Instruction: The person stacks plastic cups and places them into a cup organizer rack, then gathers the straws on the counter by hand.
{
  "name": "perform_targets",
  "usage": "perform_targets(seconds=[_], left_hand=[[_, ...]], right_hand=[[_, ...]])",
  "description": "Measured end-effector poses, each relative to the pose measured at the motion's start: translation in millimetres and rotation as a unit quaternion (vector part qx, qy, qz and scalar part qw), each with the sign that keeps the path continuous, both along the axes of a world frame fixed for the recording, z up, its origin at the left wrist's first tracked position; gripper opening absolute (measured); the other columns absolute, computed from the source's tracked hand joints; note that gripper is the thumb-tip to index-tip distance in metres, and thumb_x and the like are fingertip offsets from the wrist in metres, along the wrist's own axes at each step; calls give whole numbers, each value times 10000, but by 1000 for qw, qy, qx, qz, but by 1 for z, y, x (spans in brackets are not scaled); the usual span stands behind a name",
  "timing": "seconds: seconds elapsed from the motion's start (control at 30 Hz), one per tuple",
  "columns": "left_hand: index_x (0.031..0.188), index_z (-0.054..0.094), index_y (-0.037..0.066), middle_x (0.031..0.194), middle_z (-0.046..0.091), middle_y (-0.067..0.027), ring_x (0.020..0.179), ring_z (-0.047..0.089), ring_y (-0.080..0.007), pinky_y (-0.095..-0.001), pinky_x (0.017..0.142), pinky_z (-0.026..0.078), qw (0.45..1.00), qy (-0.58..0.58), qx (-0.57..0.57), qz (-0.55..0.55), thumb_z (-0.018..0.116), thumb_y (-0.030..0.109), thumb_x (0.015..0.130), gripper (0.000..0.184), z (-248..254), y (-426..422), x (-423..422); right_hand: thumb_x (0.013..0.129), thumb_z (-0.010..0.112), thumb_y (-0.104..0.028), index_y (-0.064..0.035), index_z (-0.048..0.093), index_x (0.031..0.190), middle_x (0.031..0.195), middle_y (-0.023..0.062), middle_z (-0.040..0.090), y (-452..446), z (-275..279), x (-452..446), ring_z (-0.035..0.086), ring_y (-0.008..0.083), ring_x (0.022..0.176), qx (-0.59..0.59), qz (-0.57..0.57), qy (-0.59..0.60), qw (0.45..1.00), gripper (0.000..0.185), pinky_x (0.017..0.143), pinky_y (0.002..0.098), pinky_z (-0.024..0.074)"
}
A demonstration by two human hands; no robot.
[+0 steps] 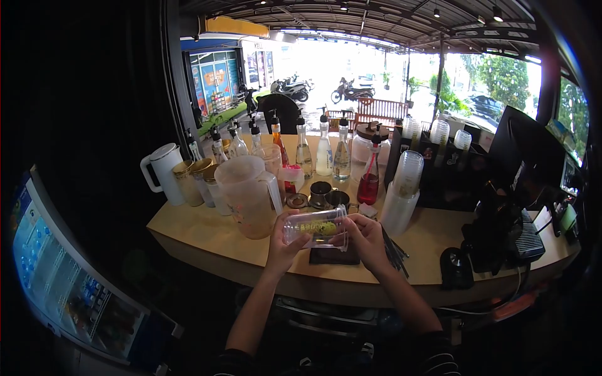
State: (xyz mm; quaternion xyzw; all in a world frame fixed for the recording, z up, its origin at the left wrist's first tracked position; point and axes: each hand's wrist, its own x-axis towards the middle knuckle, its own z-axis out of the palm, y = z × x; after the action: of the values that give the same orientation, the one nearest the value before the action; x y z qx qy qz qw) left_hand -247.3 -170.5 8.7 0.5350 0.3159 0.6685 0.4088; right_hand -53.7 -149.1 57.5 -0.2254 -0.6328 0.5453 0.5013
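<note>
Sleeves [434, 354] lead to the left hand [284, 245], fingers curled round a sideways cup [313, 228], and the right hand [369, 244], pinching its rim: seemingly a handling step, next calling for light pressure.

Held cup [317, 227] looked clear plastic, glossy, smooth. Large pitcher [241, 195] was cloudy plastic, nearly matt. Counter [183, 224] appeared pale wood, smooth. Red-filled bottle [369, 188] gleamed; small round pot [320, 196] looked metallic.

Yellow-printed clear cup [315, 229], red-filled bottle [369, 188], white pitcher [165, 177], tan counter [188, 225]
</note>
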Motion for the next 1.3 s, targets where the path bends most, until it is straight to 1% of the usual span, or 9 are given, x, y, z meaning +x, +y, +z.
perform_targets(seconds=[0.1, 0.3, 0.53, 0.6, 0.67, 0.8, 0.97, 1.2, 1.3], left_hand=[[1230, 359, 31, 1131, 469, -87, 1028, 516, -164, -283, 823, 504, 997, 35, 18, 60, 723, 271, 764, 638, 4, 4, 6], [1243, 321, -8, 1131, 504, -125, 1022, 542, -182, -291, 827, 492, 983, -182, -18, 37, 661, 245, 828, 593, 6, 22, 36], [1209, 360, -6, 1107, 511, -120, 1011, 542, -171, -288, 842, 463, 997, -36, 32, 53, 688, 175, 797, 557, 36, 39, 90], [1195, 355, -6, 1133, 484, -129, 1021, 532, -175, -293, 851, 463, 998, -33, 40, 29, 720, 160, 761, 590, 47, 54, 100], [1193, 337, -3, 1171, 453, -143, 1042, 520, -188, -309, 866, 466, 992, -22, 115, 38, 747, 146, 726, 639, 62, 71, 116], [1215, 316, 6, 1185, 456, -147, 1105, 491, -212, -335, 909, 446, 990, 40, 137, 4, 769, 131, 690, 705, 99, 93, 155], [1251, 333, 24, 1203, 470, -132, 1150, 476, -231, -369, 962, 414, 973, 165, 158, -20, 802, 138, 627, 789, 138, 130, 207], [1291, 329, 21, 1263, 403, -160, 1126, 495, -261, -372, 948, 421, 912, 239, 292, 161, 778, 135, 667, 777, 151, 191, 239], [1221, 421, 18, 1199, 476, -161, 1072, 536, -266, -392, 916, 440, 921, 275, 216, 172, 682, 127, 763, 539, 152, 190, 239]], right_hand=[[942, 467, -238, 33, 557, 1002, 889, 123, 625, 6, -13, -1, 658, 211, 769, -30, 27, 27, 999, 291, 680, 307, 541], [930, 487, -158, -7, 481, 1073, 1048, 100, 604, 7, -36, -3, 598, 179, 984, -80, 142, 142, 976, 208, 856, 314, 498], [928, 500, -163, -3, 469, 1132, 1060, 88, 608, 19, -20, 48, 577, 140, 1001, -15, 100, 41, 994, 261, 823, 281, 496], [888, 574, -192, -5, 470, 1097, 997, 90, 617, 24, -1, 72, 587, 142, 975, -28, 74, 9, 997, 299, 757, 258, 503], [817, 665, -174, -12, 464, 1083, 939, 66, 572, 30, 24, 99, 584, 109, 800, 87, -107, -209, 968, 371, 642, 231, 494], [765, 708, -156, -23, 456, 1070, 1025, 74, 507, 67, 64, 144, 533, 102, 789, 264, -236, -161, 921, 418, 595, 219, 473], [712, 732, -294, -65, 365, 1287, 1156, 158, 446, 101, 117, 175, 501, 293, 1054, 405, -223, -142, 875, 720, 854, 380, 442], [714, 713, -231, -77, 345, 1298, 1173, 184, 436, 164, 146, 196, 472, 360, 1091, 471, -296, -142, 819, 708, 888, 428, 413], [699, 720, -158, -82, 353, 1278, 1169, 202, 431, 212, 158, 204, 466, 384, 1086, 459, -307, -119, 825, 689, 900, 437, 402]])
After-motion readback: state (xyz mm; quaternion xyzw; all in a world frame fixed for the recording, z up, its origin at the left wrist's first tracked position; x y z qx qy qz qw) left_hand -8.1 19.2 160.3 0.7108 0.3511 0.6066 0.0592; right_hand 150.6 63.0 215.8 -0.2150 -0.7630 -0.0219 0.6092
